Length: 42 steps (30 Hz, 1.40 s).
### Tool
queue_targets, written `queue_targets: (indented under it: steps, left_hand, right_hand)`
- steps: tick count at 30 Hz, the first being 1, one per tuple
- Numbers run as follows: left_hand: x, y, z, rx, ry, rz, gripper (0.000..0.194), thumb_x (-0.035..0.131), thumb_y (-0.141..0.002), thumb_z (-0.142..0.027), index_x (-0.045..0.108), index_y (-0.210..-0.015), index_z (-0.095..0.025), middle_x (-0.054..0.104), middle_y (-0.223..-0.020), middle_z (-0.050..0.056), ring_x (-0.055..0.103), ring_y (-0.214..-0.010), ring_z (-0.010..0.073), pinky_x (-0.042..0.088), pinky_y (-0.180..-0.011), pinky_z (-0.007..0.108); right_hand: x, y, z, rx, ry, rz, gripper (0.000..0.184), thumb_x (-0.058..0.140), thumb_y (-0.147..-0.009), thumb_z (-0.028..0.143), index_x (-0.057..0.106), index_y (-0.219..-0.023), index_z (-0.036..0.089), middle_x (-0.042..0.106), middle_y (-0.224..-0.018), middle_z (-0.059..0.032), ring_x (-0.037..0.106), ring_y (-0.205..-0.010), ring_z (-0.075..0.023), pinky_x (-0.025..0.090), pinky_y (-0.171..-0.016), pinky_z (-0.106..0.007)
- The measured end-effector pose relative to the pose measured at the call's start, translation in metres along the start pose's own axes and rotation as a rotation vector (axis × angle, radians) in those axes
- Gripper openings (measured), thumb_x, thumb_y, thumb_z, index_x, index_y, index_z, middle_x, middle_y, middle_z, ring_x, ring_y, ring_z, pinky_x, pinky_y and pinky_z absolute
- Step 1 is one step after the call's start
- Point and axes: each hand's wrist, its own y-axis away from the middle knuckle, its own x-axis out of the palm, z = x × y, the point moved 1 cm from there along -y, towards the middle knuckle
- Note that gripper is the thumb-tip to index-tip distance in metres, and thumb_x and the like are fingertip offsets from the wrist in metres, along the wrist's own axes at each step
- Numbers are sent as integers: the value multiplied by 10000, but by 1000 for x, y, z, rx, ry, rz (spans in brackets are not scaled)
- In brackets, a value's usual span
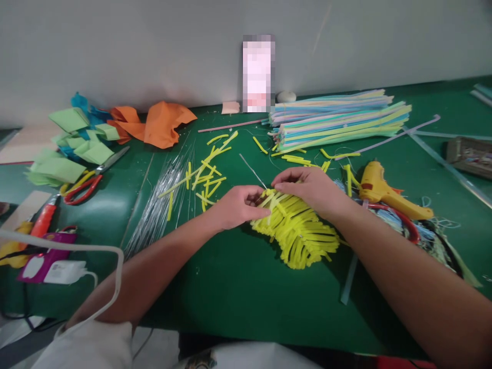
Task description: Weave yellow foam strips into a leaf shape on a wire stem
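Observation:
A bright yellow leaf-shaped piece (303,230), built up of many short strips in rows, lies tilted across the table in front of me. My left hand (246,207) pinches its upper left end, thumb on top and fingers curled beneath. At the same end, the fingertips of my right hand (303,187) are bent down onto the strips; what lies between them is partly hidden. A thin wire (251,169) sticks out past this end, up and to the left. Loose yellow strips (209,182) are scattered beyond my left hand, some across a bundle of thin silvery wires (163,197).
Behind my hands lies a bundle of long pastel strips (342,123), near a propped-up phone (258,74). A yellow glue gun (378,184) and red-handled pliers (409,225) are by my right forearm. Scissors (86,184), folded green paper (65,166) and orange paper (163,125) sit at left.

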Motion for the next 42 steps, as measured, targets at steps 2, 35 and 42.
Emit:
queue_targets:
  steps: [2, 35, 42]
  left_hand:
    - [0, 1, -1, -8, -1, 27, 276, 731, -706, -294, 653, -912, -127, 619, -795, 13, 559, -690, 118, 439, -664, 268]
    - [-10, -8, 4, -119, 24, 140, 250, 778, -637, -312, 658, -755, -127, 582, -677, -28, 513, -615, 92, 411, -635, 256]
    - [-11, -8, 5, -125, 16, 129, 226, 768, -658, -316, 688, -771, -138, 592, -668, -28, 516, -611, 90, 417, -641, 254]
  right_hand:
    - [0, 0, 0, 0, 9, -1, 170, 736, -695, 363, 752, -786, 220, 707, -748, 2, 580, -669, -137, 435, -648, -280]
    - [1, 0, 3, 6, -96, 37, 228, 780, -640, 392, 741, -764, 205, 648, -683, 7, 535, -616, -119, 402, -586, -273]
    - [0, 1, 2, 9, -98, 36, 219, 785, -646, 381, 743, -770, 206, 651, -693, 4, 540, -630, -121, 405, -597, -271]
